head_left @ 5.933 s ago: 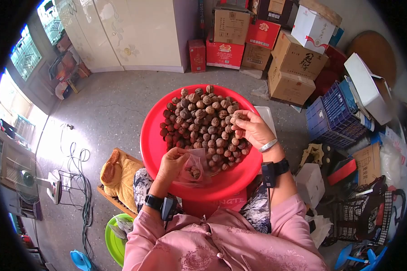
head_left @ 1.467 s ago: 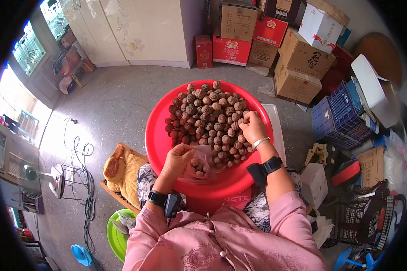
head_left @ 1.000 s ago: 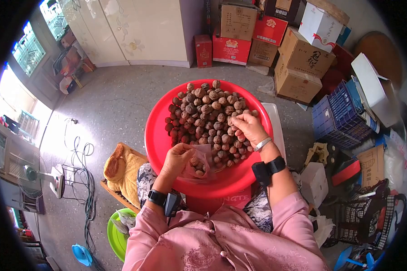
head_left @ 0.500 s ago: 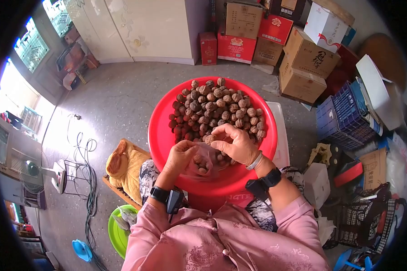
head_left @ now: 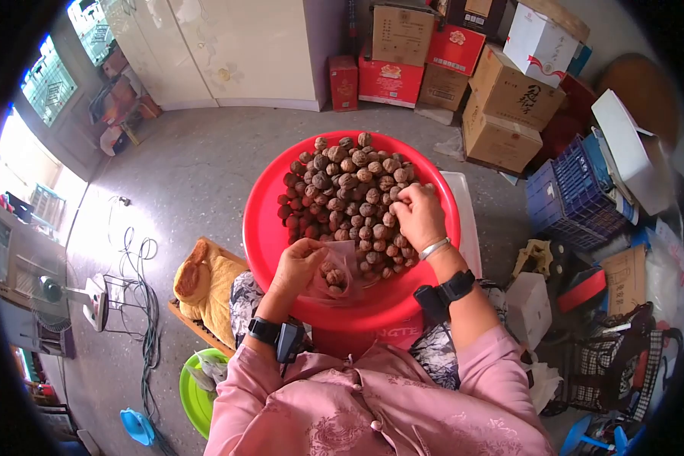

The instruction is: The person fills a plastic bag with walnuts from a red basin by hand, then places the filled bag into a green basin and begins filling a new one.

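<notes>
Walnuts point(head_left: 347, 181) lie heaped in a wide red basin point(head_left: 270, 228) in front of me. My left hand point(head_left: 299, 266) pinches the rim of a thin clear plastic bag point(head_left: 344, 254), whose lower part rests against the near side of the basin. Several walnuts point(head_left: 333, 277) show through the bag's film. Over the right part of the heap, my right hand point(head_left: 420, 219) has its thumb and fingertips closed together around a walnut, mostly hidden by the fingers.
A stool with a yellow cloth point(head_left: 214, 285) and a green basin point(head_left: 195, 395) stand to my left, near cables point(head_left: 148, 304) on the floor. Cardboard boxes point(head_left: 509, 114), a blue crate point(head_left: 562, 190) and a checked bag point(head_left: 608, 365) line the right side.
My right hand has moved from beside the bag's mouth, where it held a walnut, up and right onto the heap. My left hand still holds the bag in about the same place.
</notes>
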`<state>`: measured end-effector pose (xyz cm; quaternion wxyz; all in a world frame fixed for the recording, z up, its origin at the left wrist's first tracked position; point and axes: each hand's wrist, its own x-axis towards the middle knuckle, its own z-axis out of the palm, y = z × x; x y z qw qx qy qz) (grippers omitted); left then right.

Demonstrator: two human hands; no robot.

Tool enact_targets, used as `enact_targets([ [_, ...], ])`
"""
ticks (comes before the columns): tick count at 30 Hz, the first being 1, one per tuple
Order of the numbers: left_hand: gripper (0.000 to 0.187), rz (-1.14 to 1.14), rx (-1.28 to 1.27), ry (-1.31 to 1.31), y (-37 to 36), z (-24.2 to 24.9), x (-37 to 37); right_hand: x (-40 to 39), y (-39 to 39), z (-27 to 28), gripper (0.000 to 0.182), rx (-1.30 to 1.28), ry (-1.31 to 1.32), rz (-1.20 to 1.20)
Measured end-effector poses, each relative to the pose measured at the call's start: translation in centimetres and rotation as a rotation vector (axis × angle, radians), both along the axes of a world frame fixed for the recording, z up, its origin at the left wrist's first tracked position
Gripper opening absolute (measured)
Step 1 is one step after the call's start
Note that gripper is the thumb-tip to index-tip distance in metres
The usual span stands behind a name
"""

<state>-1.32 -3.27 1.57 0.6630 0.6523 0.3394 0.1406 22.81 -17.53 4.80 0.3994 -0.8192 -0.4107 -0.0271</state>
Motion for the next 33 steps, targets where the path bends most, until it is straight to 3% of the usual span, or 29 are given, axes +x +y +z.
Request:
enact_targets([
  [3, 0.015, -0.003, 0.022, 0.009, 0.1, -0.5, 0.1, 2.1, -0.4, -0.7, 0.025, -0.082, -0.053, -0.127],
  [5, 0.014, -0.011, 0.074, -0.036, -0.1, 0.0, 0.1, 2.4, -0.4, -0.5, 0.029, -0.21, -0.237, -0.277],
  [12, 0.013, -0.016, 0.003, -0.016, -0.2, 0.6, -0.1, 2.7, 0.2, -1.4, 0.048, -0.409, -0.183, -0.378],
  [16, 0.013, -0.024, -0.022, -0.042, -0.2, 0.4, -0.2, 2.7, 0.4, -1.5, 0.049, -0.464, -0.21, -0.395],
  [22, 0.013, -0.024, 0.05, -0.096, 0.0, -0.7, 0.0, 3.2, 0.4, -1.6, 0.036, -0.547, -0.266, -0.356],
  [28, 0.013, -0.01, 0.039, -0.13, 0.3, -1.4, 0.1, 3.1, 0.8, -1.3, 0.032, -0.341, -0.258, -0.329],
  [30, 0.013, -0.025, 0.035, -0.118, 0.4, -1.7, 0.0, 3.8, 1.1, -2.3, 0.031, 0.021, 0.012, -0.183],
  [33, 0.013, -0.041, 0.062, -0.119, 0.4, -1.8, 0.0, 4.1, 1.3, -3.4, 0.033, 0.153, 0.207, -0.063],
])
